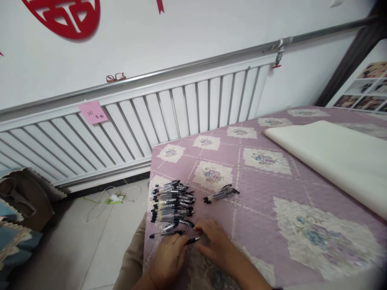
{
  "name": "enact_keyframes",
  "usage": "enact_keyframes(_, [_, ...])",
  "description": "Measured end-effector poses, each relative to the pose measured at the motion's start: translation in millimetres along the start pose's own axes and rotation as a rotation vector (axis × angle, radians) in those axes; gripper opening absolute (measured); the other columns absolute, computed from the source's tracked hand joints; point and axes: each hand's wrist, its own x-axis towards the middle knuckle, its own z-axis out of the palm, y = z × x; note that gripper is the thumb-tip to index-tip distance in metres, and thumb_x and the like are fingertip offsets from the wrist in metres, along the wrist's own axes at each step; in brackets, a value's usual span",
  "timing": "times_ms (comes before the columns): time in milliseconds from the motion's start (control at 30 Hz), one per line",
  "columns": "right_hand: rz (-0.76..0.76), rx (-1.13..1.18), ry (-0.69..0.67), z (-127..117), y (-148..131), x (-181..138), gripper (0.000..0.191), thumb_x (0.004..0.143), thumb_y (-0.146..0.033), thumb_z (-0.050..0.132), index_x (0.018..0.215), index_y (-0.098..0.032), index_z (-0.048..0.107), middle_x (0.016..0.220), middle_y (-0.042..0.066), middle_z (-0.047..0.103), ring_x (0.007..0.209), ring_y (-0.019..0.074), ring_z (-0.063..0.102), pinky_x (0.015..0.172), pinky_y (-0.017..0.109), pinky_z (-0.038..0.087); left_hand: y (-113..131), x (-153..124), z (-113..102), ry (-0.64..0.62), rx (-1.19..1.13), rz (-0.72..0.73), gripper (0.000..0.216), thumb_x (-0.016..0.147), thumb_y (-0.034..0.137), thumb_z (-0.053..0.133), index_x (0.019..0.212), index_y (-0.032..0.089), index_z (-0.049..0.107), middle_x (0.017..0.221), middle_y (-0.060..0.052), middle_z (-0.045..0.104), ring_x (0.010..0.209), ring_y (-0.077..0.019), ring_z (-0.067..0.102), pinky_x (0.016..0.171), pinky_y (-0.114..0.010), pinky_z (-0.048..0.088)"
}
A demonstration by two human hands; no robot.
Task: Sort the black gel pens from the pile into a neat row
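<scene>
The left hand (169, 257) lies at the near edge of the bed (260, 189), its fingers closed around the held pen (193, 240), whose dark end sticks out to the right. The right hand (215, 241) is just beside it, palm down on the purple quilted cover, fingers bent toward that dark end; whether it grips the pen or only touches it cannot be told.

Just far of the left hand a single pen (166, 233) lies crosswise on the cover. Beyond that, a pile of pens (173, 201) is stacked in rough rows near the bed's left edge, all lying left to right. To the right of the pile, apart from it, is a small bunch of pens (222, 194).

Further right, a long cream roll (332, 157) lies across the far right part of the bed. Behind the bed a white radiator (136, 117) runs along the wall, with a pink note (92, 112) stuck on it and a pair of glasses (115, 77) resting on the pipe (211, 60) above. A red paper cutout (66, 16) hangs on the wall at far left
</scene>
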Motion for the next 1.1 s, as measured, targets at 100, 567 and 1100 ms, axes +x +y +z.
enact_keyframes(100, [0.004, -0.075, -0.032, 3.7, -0.1, 2.6, 0.009, 0.083, -0.029, 0.063, 0.088, -0.021, 0.063, 0.095, 0.004, 0.067, 0.096, 0.0233, 0.057, 0.089, 0.039, 0.037, -0.1, -0.1, 1.1, 0.007, 0.017, -0.012, 0.029, 0.090, 0.016, 0.039, 0.111, 0.022, 0.059, 0.094, -0.004, 0.066, 0.085, -0.0207, 0.062, 0.075, -0.032, 0.048])
enact_keyframes(567, [0.020, 0.157, 0.021, -11.6, 6.5, 2.5, 0.007, 0.084, -0.025, 0.058, 0.082, -0.021, 0.065, 0.085, 0.001, 0.067, 0.087, 0.0191, 0.058, 0.081, 0.031, 0.040, -0.5, -0.3, -0.3, -0.004, 0.002, -0.015, 0.030, 0.092, 0.018, 0.036, 0.113, 0.022, 0.057, 0.097, -0.004, 0.065, 0.087, -0.0212, 0.061, 0.077, -0.034, 0.049])
enact_keyframes(1100, [0.118, -0.241, 0.138, -5.1, 36.4, 4.8, 0.021, 0.092, -0.029, 0.050, 0.081, -0.019, 0.066, 0.084, 0.007, 0.065, 0.085, 0.0231, 0.060, 0.078, 0.036, 0.043, -2.9, -1.6, 4.5, 0.074, 0.016, 0.023, 0.029, 0.092, 0.018, 0.038, 0.113, 0.022, 0.059, 0.097, -0.005, 0.064, 0.089, -0.0199, 0.059, 0.080, -0.033, 0.049])
